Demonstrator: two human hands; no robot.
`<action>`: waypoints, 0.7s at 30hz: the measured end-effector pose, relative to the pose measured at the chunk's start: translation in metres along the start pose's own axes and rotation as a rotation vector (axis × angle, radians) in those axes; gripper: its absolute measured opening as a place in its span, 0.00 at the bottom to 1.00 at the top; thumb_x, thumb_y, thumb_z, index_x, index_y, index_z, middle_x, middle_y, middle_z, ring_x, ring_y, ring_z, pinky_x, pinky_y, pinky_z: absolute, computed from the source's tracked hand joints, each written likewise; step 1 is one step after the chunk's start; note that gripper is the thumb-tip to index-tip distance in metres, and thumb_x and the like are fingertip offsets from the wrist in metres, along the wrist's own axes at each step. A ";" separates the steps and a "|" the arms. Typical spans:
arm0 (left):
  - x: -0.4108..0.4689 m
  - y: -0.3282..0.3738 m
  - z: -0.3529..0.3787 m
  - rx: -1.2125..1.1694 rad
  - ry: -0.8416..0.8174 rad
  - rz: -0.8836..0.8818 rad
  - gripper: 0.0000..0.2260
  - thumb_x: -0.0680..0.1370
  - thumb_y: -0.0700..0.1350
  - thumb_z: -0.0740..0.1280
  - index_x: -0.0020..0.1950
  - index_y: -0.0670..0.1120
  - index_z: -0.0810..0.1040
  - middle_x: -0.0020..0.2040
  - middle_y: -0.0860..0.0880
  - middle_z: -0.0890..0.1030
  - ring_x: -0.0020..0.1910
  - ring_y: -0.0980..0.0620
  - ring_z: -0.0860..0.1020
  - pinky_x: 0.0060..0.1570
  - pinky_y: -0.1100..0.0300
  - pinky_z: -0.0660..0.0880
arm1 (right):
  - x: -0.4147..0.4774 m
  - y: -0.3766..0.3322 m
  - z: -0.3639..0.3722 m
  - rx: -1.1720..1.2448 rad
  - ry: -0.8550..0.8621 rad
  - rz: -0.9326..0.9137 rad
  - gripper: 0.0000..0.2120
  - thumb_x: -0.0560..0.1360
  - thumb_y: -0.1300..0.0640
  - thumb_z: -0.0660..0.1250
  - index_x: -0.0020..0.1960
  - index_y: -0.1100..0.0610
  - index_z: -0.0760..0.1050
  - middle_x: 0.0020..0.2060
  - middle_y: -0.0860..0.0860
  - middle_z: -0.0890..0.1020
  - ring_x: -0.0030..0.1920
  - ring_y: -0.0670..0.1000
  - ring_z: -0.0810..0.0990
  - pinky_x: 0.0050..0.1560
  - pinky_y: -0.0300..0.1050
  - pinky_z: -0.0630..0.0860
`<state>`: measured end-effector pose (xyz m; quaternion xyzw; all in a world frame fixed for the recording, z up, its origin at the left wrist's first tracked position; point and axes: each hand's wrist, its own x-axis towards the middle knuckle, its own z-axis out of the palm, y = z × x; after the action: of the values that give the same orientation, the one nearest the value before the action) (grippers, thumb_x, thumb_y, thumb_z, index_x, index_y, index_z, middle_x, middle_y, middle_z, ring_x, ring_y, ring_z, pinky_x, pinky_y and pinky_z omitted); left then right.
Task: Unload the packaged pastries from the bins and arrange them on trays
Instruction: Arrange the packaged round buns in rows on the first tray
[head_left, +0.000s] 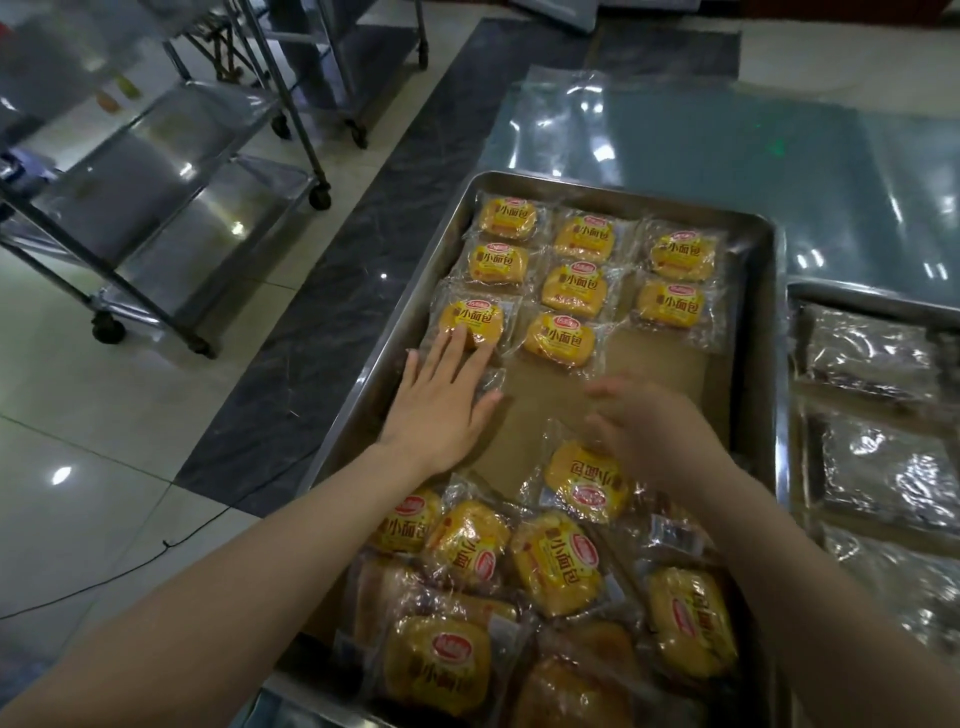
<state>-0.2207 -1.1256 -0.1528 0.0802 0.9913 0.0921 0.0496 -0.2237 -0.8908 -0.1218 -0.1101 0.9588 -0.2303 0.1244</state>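
A steel tray (756, 415) lined with brown paper holds yellow-labelled packaged pastries. Several lie in neat rows (571, 283) at its far end. A loose heap of them (530, 597) fills the near end. My left hand (441, 395) lies flat with straight fingers, its fingertips pressing the nearest pastry of the left row (480, 314). My right hand (649, 421) is motion-blurred over the middle of the tray, just above an upside-down pastry (582, 483). Whether it touches or holds that pack cannot be seen.
A second tray (878, 306) with dark, shiny wrapped packs stands at the right. Clear plastic sheeting (727, 150) covers the table beyond. Wheeled steel racks (171, 197) stand on the tiled floor at the left, with a black cable (130, 566) running across it.
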 end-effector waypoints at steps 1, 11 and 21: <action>-0.002 0.001 -0.001 -0.003 0.011 0.012 0.30 0.76 0.63 0.41 0.76 0.54 0.48 0.77 0.48 0.44 0.73 0.53 0.37 0.70 0.50 0.36 | -0.006 0.005 -0.004 -0.006 -0.053 0.030 0.16 0.74 0.45 0.66 0.61 0.48 0.74 0.56 0.47 0.78 0.53 0.49 0.77 0.54 0.49 0.76; -0.020 0.010 -0.015 -0.093 0.029 0.061 0.28 0.77 0.62 0.45 0.76 0.54 0.52 0.77 0.51 0.48 0.74 0.55 0.40 0.72 0.52 0.39 | -0.025 0.002 -0.012 -0.066 -0.263 0.000 0.19 0.63 0.40 0.75 0.48 0.42 0.70 0.52 0.40 0.73 0.55 0.47 0.73 0.58 0.49 0.72; -0.014 0.015 -0.013 -0.026 0.000 0.058 0.26 0.77 0.59 0.51 0.75 0.56 0.52 0.77 0.52 0.49 0.74 0.54 0.42 0.70 0.51 0.37 | -0.020 0.019 -0.030 0.813 0.389 0.179 0.47 0.63 0.57 0.79 0.72 0.38 0.56 0.42 0.45 0.83 0.39 0.45 0.83 0.35 0.41 0.80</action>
<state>-0.2058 -1.1160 -0.1365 0.1082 0.9872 0.1065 0.0477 -0.2168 -0.8561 -0.1010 0.0763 0.8019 -0.5925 -0.0051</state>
